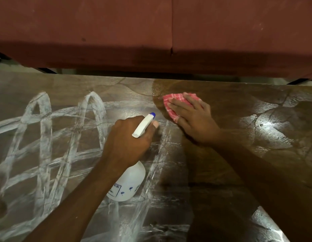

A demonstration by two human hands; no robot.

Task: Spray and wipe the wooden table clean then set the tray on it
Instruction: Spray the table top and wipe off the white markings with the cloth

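The wooden table [221,105] fills the lower view, its left half covered with white powdery streaks [45,137] in crossing lines. My left hand [127,144] grips a white spray bottle [132,184] by the neck, its blue-tipped nozzle [152,114] pointing toward the far edge. My right hand [192,117] lies flat with straight fingers, pressing a red-and-white checked cloth [176,100] onto the table near its far edge. Around the cloth the wood looks dark and wet. No tray is in view.
A dark red sofa [151,32] runs along the far side of the table, close to its edge. Dried grey smear marks [267,130] cover the right part of the tabletop.
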